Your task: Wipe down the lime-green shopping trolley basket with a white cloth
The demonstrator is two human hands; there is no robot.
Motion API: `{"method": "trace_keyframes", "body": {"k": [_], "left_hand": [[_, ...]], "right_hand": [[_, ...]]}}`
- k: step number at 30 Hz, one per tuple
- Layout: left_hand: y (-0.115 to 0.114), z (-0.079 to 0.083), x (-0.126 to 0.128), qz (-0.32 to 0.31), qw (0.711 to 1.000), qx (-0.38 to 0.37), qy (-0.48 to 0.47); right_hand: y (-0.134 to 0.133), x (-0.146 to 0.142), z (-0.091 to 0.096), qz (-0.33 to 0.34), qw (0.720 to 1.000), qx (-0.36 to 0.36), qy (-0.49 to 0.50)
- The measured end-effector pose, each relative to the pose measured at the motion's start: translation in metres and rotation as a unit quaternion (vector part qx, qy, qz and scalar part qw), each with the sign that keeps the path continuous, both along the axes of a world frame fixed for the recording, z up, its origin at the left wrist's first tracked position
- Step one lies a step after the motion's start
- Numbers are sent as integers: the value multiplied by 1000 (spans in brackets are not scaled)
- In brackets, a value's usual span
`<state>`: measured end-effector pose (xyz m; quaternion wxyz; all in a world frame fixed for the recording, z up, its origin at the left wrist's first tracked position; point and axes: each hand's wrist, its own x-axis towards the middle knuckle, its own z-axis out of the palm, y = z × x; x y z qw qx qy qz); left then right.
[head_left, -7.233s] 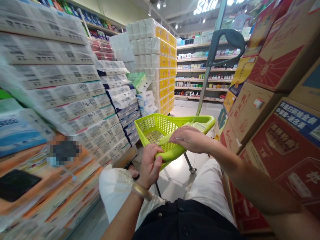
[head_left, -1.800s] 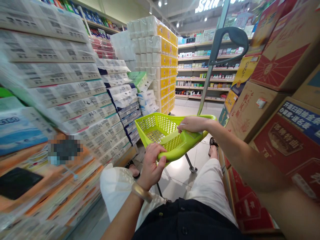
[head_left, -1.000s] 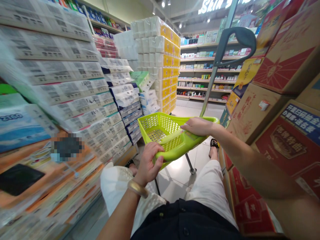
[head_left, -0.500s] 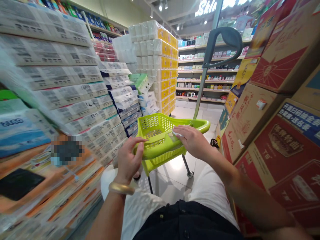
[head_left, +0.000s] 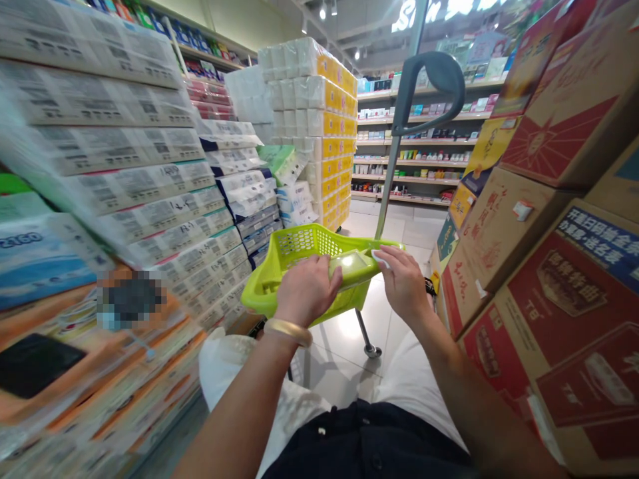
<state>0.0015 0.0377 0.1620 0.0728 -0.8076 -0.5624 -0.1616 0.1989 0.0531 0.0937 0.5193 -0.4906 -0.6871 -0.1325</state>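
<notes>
Basket [head_left: 299, 245] axis points away; left hand [head_left: 307, 289] clamps rim, right hand [head_left: 404, 286] pinches wipe [head_left: 381, 255].

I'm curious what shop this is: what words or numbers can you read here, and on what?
"2160": blue tissue pack, far left.
"S": lit sign overhead, rest hidden behind a grey handle.
Chinese print on cardboard boxes: too blurred to read.
Labels on stacked tissue packs: blurred.
Green shopping basket: none.

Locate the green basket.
Centre of the head view, the green basket sits between tissue packs on the left and cardboard boxes on the right, left hand gripping its near rim.
</notes>
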Motion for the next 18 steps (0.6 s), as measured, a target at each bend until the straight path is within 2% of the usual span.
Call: {"method": "trace_keyframes", "body": {"k": [6,13,18], "left_hand": [[-4,1,-4,3,999,7,41],[-14,3,-8,-10,999,6,47],[-19,3,-16,-12,999,11,39]], "right_hand": [[-7,-15,-9,65,998,20,-3],[-8,3,-8,-13,999,24,46],[-25,-14,-8,55,998,31,-10]]}}
